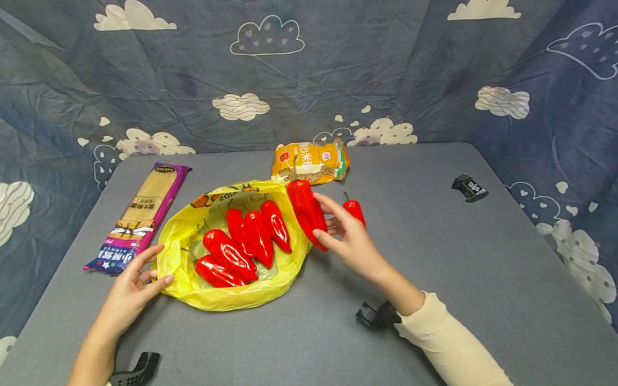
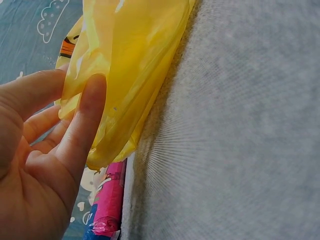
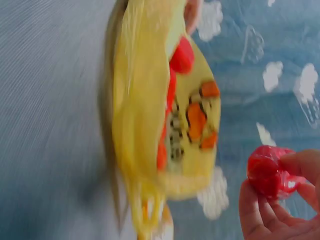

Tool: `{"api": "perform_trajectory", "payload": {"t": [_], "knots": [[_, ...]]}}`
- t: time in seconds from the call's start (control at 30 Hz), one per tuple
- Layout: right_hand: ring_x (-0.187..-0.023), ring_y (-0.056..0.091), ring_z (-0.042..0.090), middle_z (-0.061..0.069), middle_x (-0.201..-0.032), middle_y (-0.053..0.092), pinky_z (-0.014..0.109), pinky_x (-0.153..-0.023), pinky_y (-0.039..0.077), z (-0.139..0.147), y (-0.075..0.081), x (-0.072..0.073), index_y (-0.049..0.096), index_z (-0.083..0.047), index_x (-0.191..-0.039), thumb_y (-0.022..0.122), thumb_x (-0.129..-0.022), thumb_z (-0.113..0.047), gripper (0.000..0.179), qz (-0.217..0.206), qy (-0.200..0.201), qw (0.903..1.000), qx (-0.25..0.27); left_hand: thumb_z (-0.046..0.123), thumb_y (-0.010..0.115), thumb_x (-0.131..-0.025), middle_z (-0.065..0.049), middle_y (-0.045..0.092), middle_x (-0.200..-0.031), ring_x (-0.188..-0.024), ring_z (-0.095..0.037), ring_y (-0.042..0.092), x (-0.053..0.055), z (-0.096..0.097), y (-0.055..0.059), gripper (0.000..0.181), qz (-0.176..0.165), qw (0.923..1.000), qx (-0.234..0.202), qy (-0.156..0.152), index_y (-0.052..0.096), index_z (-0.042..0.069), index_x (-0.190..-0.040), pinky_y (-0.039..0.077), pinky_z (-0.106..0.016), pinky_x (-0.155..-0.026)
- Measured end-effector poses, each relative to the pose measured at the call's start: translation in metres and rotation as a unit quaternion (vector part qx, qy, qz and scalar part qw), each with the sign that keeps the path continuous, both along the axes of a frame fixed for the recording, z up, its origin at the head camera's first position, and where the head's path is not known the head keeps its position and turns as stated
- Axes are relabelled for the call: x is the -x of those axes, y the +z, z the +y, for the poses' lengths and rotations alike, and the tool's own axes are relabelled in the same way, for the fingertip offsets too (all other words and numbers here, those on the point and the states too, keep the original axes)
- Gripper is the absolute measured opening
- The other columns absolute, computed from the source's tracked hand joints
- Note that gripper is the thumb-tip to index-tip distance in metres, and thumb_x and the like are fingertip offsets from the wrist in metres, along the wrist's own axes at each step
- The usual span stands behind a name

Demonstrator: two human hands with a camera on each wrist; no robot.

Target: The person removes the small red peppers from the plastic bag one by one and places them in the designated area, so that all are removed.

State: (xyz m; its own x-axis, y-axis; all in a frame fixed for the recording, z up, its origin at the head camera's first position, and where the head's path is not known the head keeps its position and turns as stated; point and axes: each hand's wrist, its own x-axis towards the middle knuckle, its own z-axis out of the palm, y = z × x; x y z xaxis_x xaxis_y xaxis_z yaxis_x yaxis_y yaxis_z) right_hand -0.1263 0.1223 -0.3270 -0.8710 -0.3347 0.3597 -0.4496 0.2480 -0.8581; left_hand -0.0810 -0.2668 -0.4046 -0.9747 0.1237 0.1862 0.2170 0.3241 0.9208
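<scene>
A yellow plastic bag [image 1: 232, 301] lies with its mouth spread wide, and several shiny red peppers [image 1: 258, 236] rest inside it. My left hand [image 1: 132, 287] holds the bag's left rim; the left wrist view shows the thumb [image 2: 92, 100] in front of the yellow plastic and the other fingers behind. Above the bag's right rim, my right hand [image 1: 350, 236] grips a large red pepper [image 1: 306, 212] between thumb and fingers. That same pepper [image 3: 270, 172] appears end-on in the right wrist view. Another red pepper [image 1: 354, 209] is partly hidden behind the right hand.
A purple pack of noodles [image 1: 140, 214] lies left of the bag. An orange food packet [image 1: 311, 162] lies at the back edge of the grey table [image 1: 458, 257]. Far right is a small black wrapped packet [image 1: 470, 187]. A cloud-patterned cloth [image 1: 338, 69] hangs behind.
</scene>
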Motion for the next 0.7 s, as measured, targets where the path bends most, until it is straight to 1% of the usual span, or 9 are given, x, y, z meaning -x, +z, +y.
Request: {"api": "perform_trajectory", "payload": {"t": [0.1,0.17,0.27,0.37,0.47,0.53,0.6,0.7], "knots": [[-0.083,0.058,0.029,0.024,-0.112,0.050,0.029,-0.068,0.049,0.029,-0.003,0.000,0.035,0.002,-0.134,0.060,-0.080,0.011,0.060,-0.016,-0.043,0.9988,0.017,-0.011,0.059,-0.080,-0.002,0.037,-0.116,-0.077,-0.003,0.055,0.000,0.000,0.000,0.061,-0.001,1.0000,0.005,0.003,0.032,-0.001,-0.135,0.045,-0.014,-0.060],[-0.082,0.058,0.027,0.024,-0.113,0.049,0.024,-0.066,0.049,0.048,-0.009,0.001,0.033,0.000,-0.136,0.059,-0.081,0.010,0.062,-0.030,-0.068,0.9971,0.018,-0.011,0.059,-0.080,-0.002,0.038,-0.116,-0.077,-0.003,0.055,-0.001,0.001,0.001,0.061,-0.001,0.9999,0.011,0.005,0.032,-0.001,-0.135,0.045,-0.014,-0.061],[-0.078,0.059,0.019,0.024,-0.111,0.048,0.021,-0.062,0.048,0.076,-0.024,0.007,0.031,-0.004,-0.138,0.058,-0.083,0.007,0.063,-0.061,-0.098,0.9932,0.016,-0.011,0.059,-0.080,-0.002,0.038,-0.116,-0.077,-0.003,0.055,-0.001,0.001,0.001,0.061,0.002,0.9999,0.015,0.007,0.033,-0.001,-0.134,0.046,-0.014,-0.061],[-0.074,0.058,0.011,0.022,-0.109,0.048,0.024,-0.060,0.048,0.098,-0.043,0.016,0.030,-0.010,-0.140,0.058,-0.084,0.001,0.063,-0.106,-0.123,0.9867,-0.004,-0.012,0.059,-0.080,-0.003,0.038,-0.115,-0.077,-0.003,0.056,0.000,0.002,0.001,0.061,0.003,0.9999,0.012,0.006,0.033,-0.002,-0.134,0.046,-0.014,-0.060],[-0.072,0.057,0.010,0.022,-0.109,0.049,0.027,-0.059,0.048,0.111,-0.060,0.025,0.029,-0.013,-0.141,0.058,-0.085,-0.003,0.063,-0.151,-0.138,0.9785,-0.024,-0.011,0.059,-0.080,-0.002,0.038,-0.116,-0.078,-0.003,0.056,0.000,0.001,0.000,0.061,0.001,0.9999,0.011,0.005,0.033,-0.001,-0.134,0.046,-0.014,-0.061],[-0.075,0.056,0.013,0.024,-0.110,0.049,0.027,-0.060,0.049,0.115,-0.066,0.028,0.029,-0.012,-0.141,0.057,-0.085,-0.003,0.063,-0.173,-0.142,0.9739,-0.037,-0.010,0.059,-0.081,-0.002,0.037,-0.116,-0.077,-0.003,0.056,0.000,0.001,0.000,0.061,-0.003,0.9999,0.010,0.005,0.032,-0.001,-0.134,0.046,-0.014,-0.061],[-0.078,0.056,0.017,0.026,-0.112,0.049,0.027,-0.060,0.049,0.118,-0.071,0.030,0.030,-0.010,-0.140,0.057,-0.085,-0.003,0.062,-0.187,-0.144,0.9705,-0.050,-0.010,0.059,-0.081,-0.002,0.037,-0.117,-0.077,-0.003,0.056,0.000,0.000,0.000,0.061,-0.004,0.9999,0.014,0.006,0.032,-0.001,-0.135,0.046,-0.014,-0.061],[-0.080,0.055,0.020,0.027,-0.114,0.049,0.027,-0.060,0.048,0.120,-0.075,0.031,0.034,-0.007,-0.138,0.058,-0.085,-0.005,0.058,-0.196,-0.141,0.9670,-0.082,-0.009,0.059,-0.081,-0.002,0.037,-0.116,-0.077,-0.003,0.056,-0.001,0.000,0.000,0.061,-0.004,0.9997,0.022,0.009,0.032,-0.001,-0.135,0.046,-0.014,-0.061]]}}
